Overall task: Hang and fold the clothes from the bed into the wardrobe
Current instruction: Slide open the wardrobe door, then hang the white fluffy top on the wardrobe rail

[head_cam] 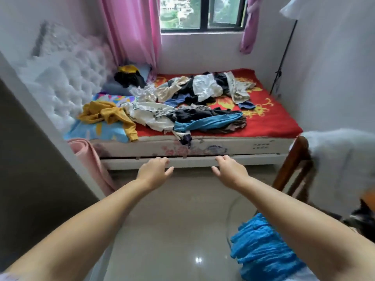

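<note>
In the head view, both arms reach forward over a glossy pale floor (162, 230). The left hand (153, 171) and the right hand (230, 171) hover side by side, palms down, fingers loosely spread and a little bent, holding nothing and touching nothing. They hang in front of the near edge of the bed (203, 147), apart from it.

Beyond both hands, on the red patterned blanket (269, 118), lie the clothes in a loose, tangled spread. Straight ahead of the hands, nearest the bed's edge, a blue garment (211, 121) lies across dark pieces, with a white printed garment (150, 115) just to its left, one end drooping over the mattress side. Ahead and to the left of the left hand, a mustard-yellow garment (107, 115) rests on a bright patterned pillow (97, 130). Further beyond, a heap of white, cream and black clothes (203, 88) fills the middle of the bed, and a black and yellow bundle (128, 76) sits in the far left corner by the pink curtain (132, 31).

To the right of the right hand stands a wooden chair (292, 167) draped with white cloth. Below the right forearm lies a blue knitted fabric (257, 246). Left of the left hand, a pink roll (91, 159) leans at the bed's corner beside the tufted white headboard (69, 82).
</note>
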`<state>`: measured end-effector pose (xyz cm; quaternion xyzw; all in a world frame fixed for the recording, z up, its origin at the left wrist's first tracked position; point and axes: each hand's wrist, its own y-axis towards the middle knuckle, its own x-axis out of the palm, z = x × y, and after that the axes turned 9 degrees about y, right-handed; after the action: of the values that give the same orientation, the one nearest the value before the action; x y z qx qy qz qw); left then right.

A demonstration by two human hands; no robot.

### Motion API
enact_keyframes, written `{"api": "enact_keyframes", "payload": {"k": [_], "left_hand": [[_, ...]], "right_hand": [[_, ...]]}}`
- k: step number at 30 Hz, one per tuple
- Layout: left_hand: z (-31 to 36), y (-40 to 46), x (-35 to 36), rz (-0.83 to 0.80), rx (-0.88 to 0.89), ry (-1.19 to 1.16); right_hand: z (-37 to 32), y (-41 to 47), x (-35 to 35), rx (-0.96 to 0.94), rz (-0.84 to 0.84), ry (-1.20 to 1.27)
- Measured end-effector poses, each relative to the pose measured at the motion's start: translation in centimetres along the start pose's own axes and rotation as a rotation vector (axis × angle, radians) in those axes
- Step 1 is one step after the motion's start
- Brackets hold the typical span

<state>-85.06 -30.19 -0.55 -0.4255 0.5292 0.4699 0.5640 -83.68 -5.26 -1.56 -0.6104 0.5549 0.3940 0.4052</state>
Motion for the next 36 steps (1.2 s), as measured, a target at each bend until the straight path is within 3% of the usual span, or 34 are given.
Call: {"api": "enact_keyframes", "payload": {"k": [8, 15, 19, 23, 27, 29, 32, 36], "left_hand": [[15.0, 11.3, 1.4, -0.078, 0.435, 0.026], [24.9, 18.0, 1.4, -0.118, 0.714, 0.001], [32.1, 18.2, 2.6, -0.079, 0.903, -0.023], [39.9, 16.7, 4.2, 0.04, 1.267, -0.003], [46.0, 14.5, 7.5, 0.128, 1.655, 0.381], [48.7, 13.6, 9.6, 0.195, 1.755, 0.603], [50.9, 13.4, 11.2, 0.226, 1.724, 0.887], [52.9, 13.9, 12.6, 0.288, 1.66, 1.093]], "right_hand": [[12.7, -2.1, -5.7, 0.367, 0.219, 0.059], [20.8, -5.0, -6.6, 0.678, 0.396, 0.2], [25.2, -9.0, -4.6, 0.957, 0.362, 0.303], [30.9, -12.6, -4.3, 1.207, 0.333, 0.509], [35.3, -14.2, -3.8, 1.399, 0.266, 0.759], [37.7, -14.1, -3.2, 1.413, 0.246, 0.822], [39.3, -12.8, -2.1, 1.407, 0.336, 1.004], [41.2, -10.2, 0.7, 1.468, 0.607, 1.504]]}}
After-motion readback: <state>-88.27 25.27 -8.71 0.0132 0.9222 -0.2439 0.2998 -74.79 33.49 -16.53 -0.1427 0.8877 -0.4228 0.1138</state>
